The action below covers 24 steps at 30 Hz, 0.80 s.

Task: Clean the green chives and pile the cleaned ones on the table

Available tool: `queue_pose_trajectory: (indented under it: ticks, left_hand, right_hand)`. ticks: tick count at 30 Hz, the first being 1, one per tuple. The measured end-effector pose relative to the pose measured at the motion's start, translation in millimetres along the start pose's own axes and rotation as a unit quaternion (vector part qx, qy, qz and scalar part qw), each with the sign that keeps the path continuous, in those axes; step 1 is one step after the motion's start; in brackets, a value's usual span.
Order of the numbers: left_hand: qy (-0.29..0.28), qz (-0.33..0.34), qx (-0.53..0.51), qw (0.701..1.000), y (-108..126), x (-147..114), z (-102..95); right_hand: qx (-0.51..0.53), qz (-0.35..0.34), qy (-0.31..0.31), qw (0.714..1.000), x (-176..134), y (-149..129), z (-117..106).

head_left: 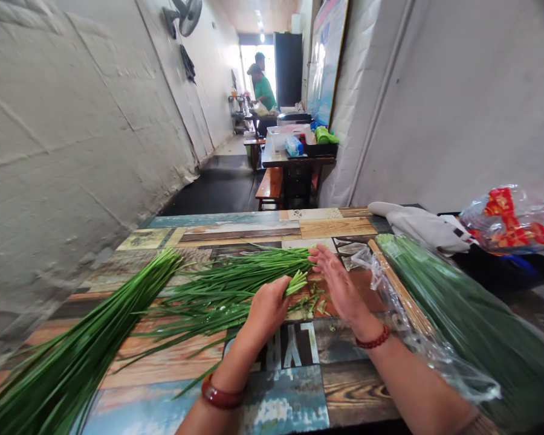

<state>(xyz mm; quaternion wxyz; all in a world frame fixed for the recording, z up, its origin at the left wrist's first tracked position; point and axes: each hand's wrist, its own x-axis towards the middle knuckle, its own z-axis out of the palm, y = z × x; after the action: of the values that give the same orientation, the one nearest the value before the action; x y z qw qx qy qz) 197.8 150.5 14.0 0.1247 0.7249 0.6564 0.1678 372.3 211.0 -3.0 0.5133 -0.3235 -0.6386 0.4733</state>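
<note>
Two bare forearms (419,380) are stretched from the bottom edge over a patchwork table (338,228), the left ringed by a bangle (221,394), the right by a beaded bracelet (373,338). By the left hand (267,305), a small bunch of green stalks (296,283) is gripped near its pale ends. The right hand (342,290) is held open at the ends of a loose green pile (254,266); contact cannot be told. Trimmings (316,300) are scattered between the hands. At left, a long bundle (118,317) is laid; at right, a bagged bundle (457,314) beside thin sticks (403,295). Farther back, two people (263,90) are seen.
</note>
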Motion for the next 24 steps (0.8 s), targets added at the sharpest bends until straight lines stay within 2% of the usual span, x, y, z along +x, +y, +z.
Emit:
queue_pose_trajectory:
  ticks: [5,11,18,20,21,24]
  left_hand:
    - [-0.015,0.05,-0.061,0.997,-2,0,2.9]
    - [-0.03,0.095,-0.024,0.995,0,0,4.3]
    - [-0.066,0.082,0.1,0.989,7,-2,1.2]
    - [-0.058,0.09,0.119,0.987,8,-2,1.4]
    - [-0.047,0.092,0.127,0.986,9,-2,1.7]
    - [-0.007,0.079,0.154,0.985,10,-4,3.3]
  right_hand:
    - [0.046,0.006,-0.108,0.993,-9,-3,15]
    - [0.005,-0.026,-0.198,0.98,-10,-10,11]
    - [-0.107,-0.107,-0.212,0.966,-10,-23,8]
    - [-0.114,-0.116,-0.213,0.963,-10,-23,8]
    - [-0.11,-0.115,-0.193,0.968,-10,-22,8]
    - [-0.078,-0.077,-0.082,0.991,-11,-16,6]
